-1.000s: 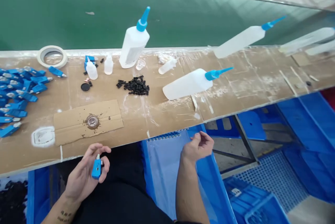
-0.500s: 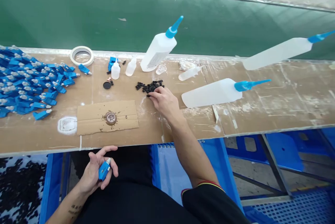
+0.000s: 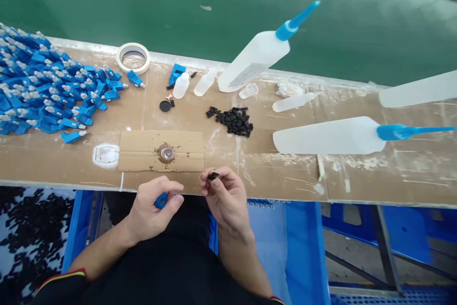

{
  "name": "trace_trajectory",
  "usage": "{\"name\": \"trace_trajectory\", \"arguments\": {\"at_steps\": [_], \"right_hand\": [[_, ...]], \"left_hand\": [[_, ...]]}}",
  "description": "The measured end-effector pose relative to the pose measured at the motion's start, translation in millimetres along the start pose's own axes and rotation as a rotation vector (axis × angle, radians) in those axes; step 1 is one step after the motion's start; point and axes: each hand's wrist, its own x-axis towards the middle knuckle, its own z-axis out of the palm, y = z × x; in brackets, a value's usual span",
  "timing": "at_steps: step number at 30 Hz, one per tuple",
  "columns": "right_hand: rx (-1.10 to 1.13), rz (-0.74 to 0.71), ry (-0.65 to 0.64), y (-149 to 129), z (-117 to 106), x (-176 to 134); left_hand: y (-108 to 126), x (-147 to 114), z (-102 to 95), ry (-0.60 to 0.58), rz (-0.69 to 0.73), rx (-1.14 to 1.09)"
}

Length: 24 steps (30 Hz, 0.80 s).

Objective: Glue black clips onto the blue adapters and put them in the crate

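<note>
My left hand is closed around a small blue plastic part, most of it hidden by the fingers. Between the thumb and fingertips of my right hand is a small black plastic piece. Both hands are at the table's front edge, a short gap apart. Beyond my right hand lies a heap of black pieces. A cardboard piece in front of my hands bears a small round clear dish ringed by a dark wet stain.
Many blue parts with whitish tips are piled at left, near a tape roll. Large white bottles with blue nozzles, one upright and one lying, stand right. Two small bottles are behind the cardboard. Below left, black pieces fill a bin.
My right hand has left the black heap with a piece and come back toward my body. My left hand has risen to the table edge, its fingers closing round the blue part. The view has shifted.
</note>
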Motion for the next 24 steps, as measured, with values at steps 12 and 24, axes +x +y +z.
{"name": "trace_trajectory", "arguments": {"at_steps": [12,24], "right_hand": [[0.105,0.261,-0.289,24,23,-16],[-0.570,-0.651,-0.539,12,41,6]], "left_hand": [[-13,1,-15.7,-0.123,0.074,-0.072],[-35,-24,-21.0,-0.189,-0.388,-0.796]]}}
